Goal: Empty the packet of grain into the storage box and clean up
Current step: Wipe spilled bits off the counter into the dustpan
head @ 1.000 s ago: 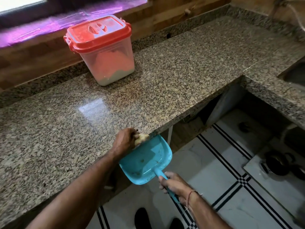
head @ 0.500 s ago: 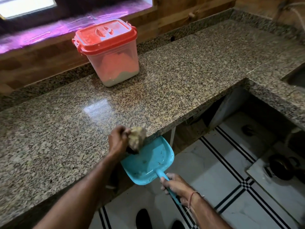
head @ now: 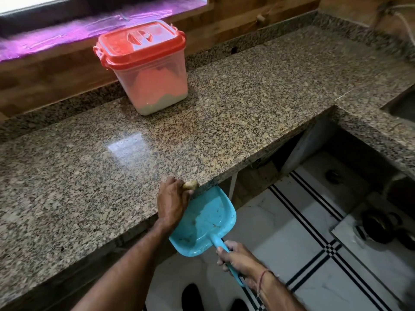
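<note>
A clear storage box (head: 155,81) with a closed red lid stands at the back of the granite counter (head: 235,113), grain showing in its bottom. My left hand (head: 171,202) grips a small beige cloth wad (head: 189,184) at the counter's front edge. Just below that edge hangs a turquoise dustpan (head: 206,221) with a few crumbs in it. My right hand (head: 235,258) holds its handle over the floor.
The counter turns a corner at the right, where a sink (head: 402,106) is partly in view. Below lies a white tiled floor (head: 303,254) with black stripes. Dark pots (head: 379,225) sit on a low slab at the right. My feet show at the bottom.
My left hand has brought the cloth wad from above the dustpan back down onto the counter's edge. The dustpan stays under the edge. The camera has moved closer.
</note>
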Motion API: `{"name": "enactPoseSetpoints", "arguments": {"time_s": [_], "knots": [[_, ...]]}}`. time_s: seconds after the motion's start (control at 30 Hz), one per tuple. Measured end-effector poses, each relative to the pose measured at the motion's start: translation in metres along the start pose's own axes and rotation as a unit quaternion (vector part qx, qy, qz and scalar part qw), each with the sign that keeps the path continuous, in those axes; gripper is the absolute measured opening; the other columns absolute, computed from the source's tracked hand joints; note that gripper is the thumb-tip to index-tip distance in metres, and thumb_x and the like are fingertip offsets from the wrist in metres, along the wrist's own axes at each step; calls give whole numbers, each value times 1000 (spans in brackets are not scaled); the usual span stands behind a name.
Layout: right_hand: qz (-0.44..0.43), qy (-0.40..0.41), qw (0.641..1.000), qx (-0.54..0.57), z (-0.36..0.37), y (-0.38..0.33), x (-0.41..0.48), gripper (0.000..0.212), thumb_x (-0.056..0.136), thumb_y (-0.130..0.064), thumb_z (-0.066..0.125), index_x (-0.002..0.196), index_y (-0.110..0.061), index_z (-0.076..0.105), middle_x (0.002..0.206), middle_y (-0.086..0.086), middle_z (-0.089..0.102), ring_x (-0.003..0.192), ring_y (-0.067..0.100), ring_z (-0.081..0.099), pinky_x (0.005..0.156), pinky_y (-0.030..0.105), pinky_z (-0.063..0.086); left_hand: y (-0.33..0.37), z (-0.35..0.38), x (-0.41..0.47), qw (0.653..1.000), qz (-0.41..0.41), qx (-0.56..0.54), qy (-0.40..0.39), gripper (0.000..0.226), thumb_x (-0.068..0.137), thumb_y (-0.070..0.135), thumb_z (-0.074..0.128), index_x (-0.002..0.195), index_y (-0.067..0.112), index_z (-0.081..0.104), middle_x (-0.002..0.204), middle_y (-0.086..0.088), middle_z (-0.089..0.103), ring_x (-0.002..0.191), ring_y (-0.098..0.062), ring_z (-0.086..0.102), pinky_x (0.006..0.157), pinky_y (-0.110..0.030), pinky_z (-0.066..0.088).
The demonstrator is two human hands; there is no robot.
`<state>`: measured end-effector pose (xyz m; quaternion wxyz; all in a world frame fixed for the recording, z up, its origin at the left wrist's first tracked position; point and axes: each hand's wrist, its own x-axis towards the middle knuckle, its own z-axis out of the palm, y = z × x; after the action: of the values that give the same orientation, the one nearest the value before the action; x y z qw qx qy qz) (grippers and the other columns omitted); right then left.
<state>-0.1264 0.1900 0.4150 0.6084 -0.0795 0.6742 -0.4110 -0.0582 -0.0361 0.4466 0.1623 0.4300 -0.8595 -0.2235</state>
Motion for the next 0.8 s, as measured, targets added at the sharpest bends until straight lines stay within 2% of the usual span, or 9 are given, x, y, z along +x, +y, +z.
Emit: {"name": "enactPoseSetpoints", "arguments": {"time_s": [0.13,0.27,0.37,0.43,0.5,0.57,0.67,0.73,0.8], "knots": [[7,5,1000,-3,0,2,-1,12,103,-23,54,96,-16,60,79,6,63,54,8,51,47,16,40,-2,3,8,997,-54,-43,-19,16,89,22,76,99,11,74,93,2,62,84,-13,56,59,-11,30],[13,2,1000,7,6,-3,-3,12,104,-21,52,96,-14,59,78,8,60,52,6,50,45,15,38,-11,-3,11,995,-80,-63,-23,17,91,19,74,105,9,71,98,-1,69,82,-10,62,57,-9,38],[13,-5,1000,16,10,-8,-2,13,105,-16,49,96,-12,58,79,9,54,49,2,50,43,14,38,-4,0,-14,988,-50,-135,-62,7,95,13,69,101,15,68,89,0,71,71,-14,68,52,-22,56],[14,-5,1000,14,12,-11,-2,12,106,-15,49,98,-11,58,79,8,53,48,1,50,42,13,38,4,1,-34,982,-31,-169,-78,7,94,14,70,95,20,68,85,1,70,68,-17,69,52,-32,60],[18,-4,1000,16,12,-15,-2,11,105,-16,49,102,-10,58,79,8,53,51,3,49,43,14,38,5,-3,-25,989,-23,-142,-45,6,93,17,72,95,22,69,91,2,67,73,-15,65,56,-24,55],[24,1,1000,16,9,-16,0,11,104,-19,51,103,-11,60,77,7,56,53,6,49,45,15,37,-1,-14,2,995,-30,-99,5,7,92,18,72,98,16,72,96,1,63,80,-15,61,61,-17,48],[28,8,1000,-4,6,-15,2,12,103,-24,53,102,-15,61,75,3,61,52,7,50,48,19,36,-8,-20,21,997,-46,-60,10,11,91,19,72,101,13,72,97,0,60,87,-15,56,67,-19,45],[30,9,999,-12,7,-15,4,12,102,-25,54,98,-17,61,75,2,62,52,7,50,49,20,36,-3,-7,12,997,-59,-50,-13,8,92,22,72,98,17,70,97,1,59,87,-13,54,67,-17,38],[32,7,999,-10,9,-16,5,12,102,-25,54,96,-17,61,76,3,62,52,7,50,48,19,36,1,4,-1,997,-54,-48,-11,7,91,24,72,92,19,67,92,4,55,87,-14,51,69,-22,37]]}}
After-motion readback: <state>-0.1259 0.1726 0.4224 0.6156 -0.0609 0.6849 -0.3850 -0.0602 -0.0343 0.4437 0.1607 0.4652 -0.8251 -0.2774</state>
